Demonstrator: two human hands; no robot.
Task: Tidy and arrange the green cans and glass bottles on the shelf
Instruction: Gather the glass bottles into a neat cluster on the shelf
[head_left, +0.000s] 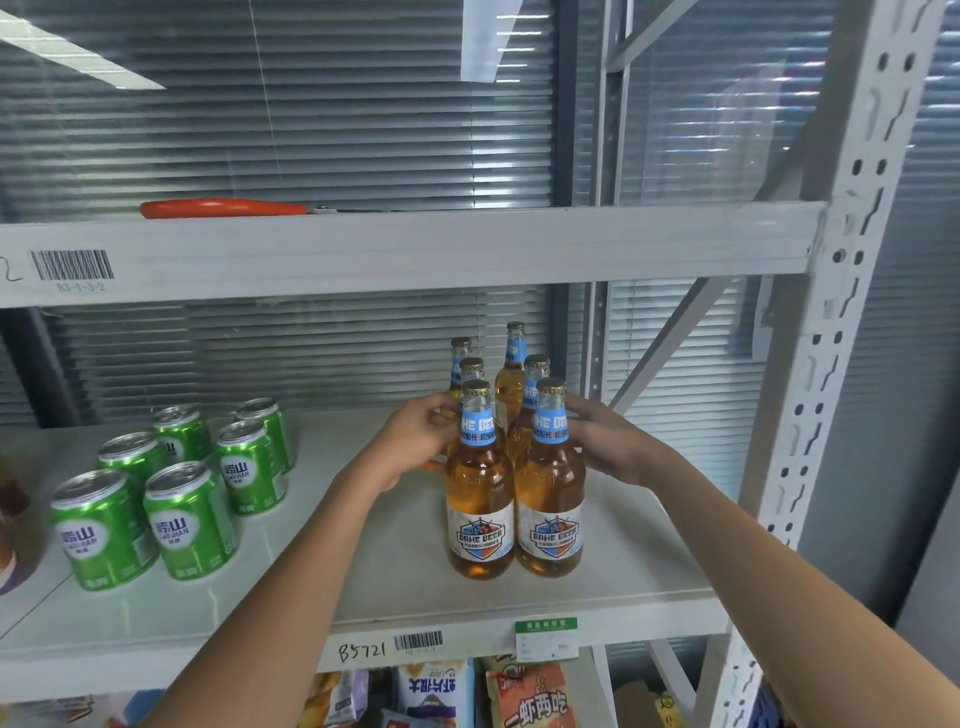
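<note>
Several glass bottles of amber beer with blue neck labels stand in two close rows on the white shelf (613, 561); the front pair are the left front bottle (480, 499) and the right front bottle (549, 493). My left hand (421, 441) presses against the left side of the cluster, around a middle-row bottle (471, 371). My right hand (605, 441) cups the right side, fingers against a middle-row bottle (535, 374). Several green cans (189, 519) stand upright in a loose group at the shelf's left.
An orange-handled tool (223, 209) lies on the upper shelf. A grey perforated upright (836, 332) and diagonal brace (675, 338) bound the right side. Snack bags (524, 696) fill the shelf below. A dark container (10, 525) sits at the far left edge.
</note>
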